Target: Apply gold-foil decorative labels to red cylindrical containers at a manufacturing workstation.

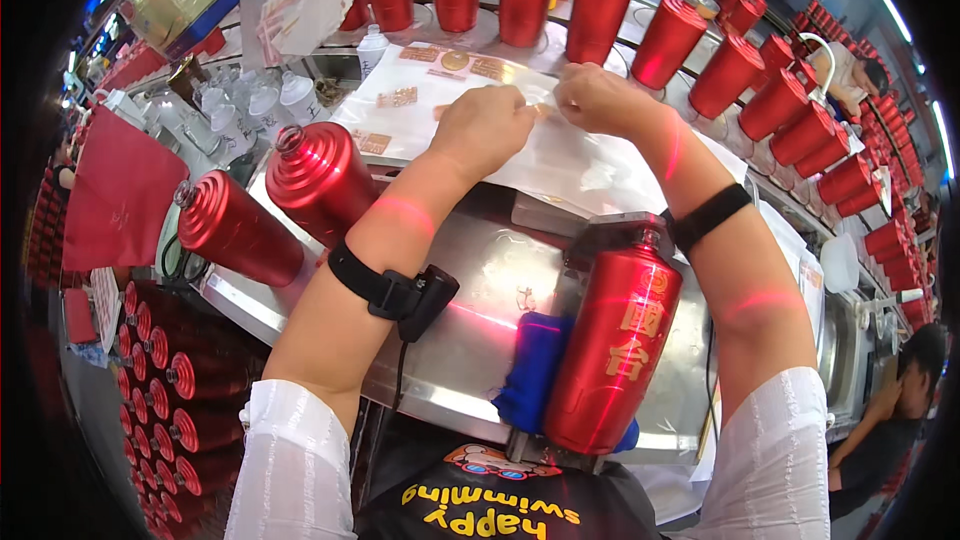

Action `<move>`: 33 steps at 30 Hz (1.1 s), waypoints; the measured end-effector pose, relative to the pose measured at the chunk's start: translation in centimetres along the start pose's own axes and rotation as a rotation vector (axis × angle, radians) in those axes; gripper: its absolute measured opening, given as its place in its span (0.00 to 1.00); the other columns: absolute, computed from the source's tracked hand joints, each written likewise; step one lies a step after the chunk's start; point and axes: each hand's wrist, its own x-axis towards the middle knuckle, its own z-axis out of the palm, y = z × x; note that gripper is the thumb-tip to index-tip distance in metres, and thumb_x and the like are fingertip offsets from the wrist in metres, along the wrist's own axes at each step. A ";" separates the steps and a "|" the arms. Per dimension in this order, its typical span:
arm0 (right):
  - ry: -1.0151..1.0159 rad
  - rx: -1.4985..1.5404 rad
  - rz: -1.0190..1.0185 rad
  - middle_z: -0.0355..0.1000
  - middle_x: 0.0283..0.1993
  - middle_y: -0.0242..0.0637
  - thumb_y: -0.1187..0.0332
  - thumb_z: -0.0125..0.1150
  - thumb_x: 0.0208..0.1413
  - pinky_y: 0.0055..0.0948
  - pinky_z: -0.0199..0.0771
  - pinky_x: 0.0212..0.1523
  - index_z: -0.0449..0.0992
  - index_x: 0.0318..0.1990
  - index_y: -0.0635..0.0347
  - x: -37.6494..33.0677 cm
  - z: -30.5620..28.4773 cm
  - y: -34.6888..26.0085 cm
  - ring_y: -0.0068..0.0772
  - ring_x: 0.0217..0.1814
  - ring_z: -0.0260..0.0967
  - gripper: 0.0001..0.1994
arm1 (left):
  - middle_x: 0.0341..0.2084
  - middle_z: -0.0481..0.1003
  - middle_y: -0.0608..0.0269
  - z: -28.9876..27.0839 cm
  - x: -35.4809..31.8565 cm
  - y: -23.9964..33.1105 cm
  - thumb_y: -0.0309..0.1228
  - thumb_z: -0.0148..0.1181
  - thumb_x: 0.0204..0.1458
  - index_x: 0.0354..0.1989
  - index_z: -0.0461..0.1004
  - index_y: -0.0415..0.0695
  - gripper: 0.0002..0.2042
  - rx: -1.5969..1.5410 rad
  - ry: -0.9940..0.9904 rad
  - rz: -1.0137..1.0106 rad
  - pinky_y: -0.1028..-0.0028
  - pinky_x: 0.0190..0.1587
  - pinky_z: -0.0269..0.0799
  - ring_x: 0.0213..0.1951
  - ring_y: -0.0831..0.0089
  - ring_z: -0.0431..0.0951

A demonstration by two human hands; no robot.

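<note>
Over the far part of a white sheet [400,145], my left hand [485,130] and my right hand [603,100] meet with closed, pinching fingers. A small gold-toned bit [544,112] shows between the fingertips; whether they grip it or it lies on the sheet I cannot tell. Gold decals [398,97] and a round gold emblem [455,61] lie on the sheet. Nearer to me, a red metallic bottle [622,350] with gold characters lies tilted in a metal holder, with a blue cloth [535,370] at its left side.
Two red bottles [322,180] stand left of my left forearm. Red bottles [527,0] line a curved conveyor beyond the sheet. White and clear bottles [262,105] are at the left, above many stacked red bottles [150,400]. Another person [890,420] sits at the right.
</note>
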 end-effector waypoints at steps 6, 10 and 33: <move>0.295 -0.128 -0.144 0.70 0.40 0.38 0.70 0.61 0.47 0.40 0.73 0.44 0.76 0.30 0.61 -1.3 -2.2 -2.3 0.44 0.47 0.68 0.04 | 0.29 0.76 0.42 -0.2 1.1 -2.0 0.35 0.48 0.52 0.28 0.76 0.35 0.14 -0.009 0.235 0.144 0.55 0.44 0.69 0.37 0.46 0.76; 0.011 -0.055 0.045 0.70 0.48 0.44 0.52 0.65 0.48 0.45 0.74 0.45 0.78 0.39 0.60 -0.4 -2.4 -3.5 0.48 0.53 0.68 0.20 | 0.31 0.76 0.43 0.1 0.9 -0.9 0.35 0.49 0.52 0.31 0.76 0.37 0.13 -0.103 0.144 0.075 0.55 0.44 0.69 0.38 0.46 0.76; 0.582 -0.345 -0.372 0.68 0.49 0.34 0.70 0.63 0.44 0.35 0.65 0.37 0.75 0.32 0.54 -5.2 -7.7 -5.4 0.34 0.56 0.64 0.07 | 0.40 0.73 0.67 -1.7 0.9 0.5 0.37 0.55 0.57 0.43 0.73 0.44 0.11 -0.946 -0.383 -0.084 0.75 0.48 0.63 0.45 0.81 0.69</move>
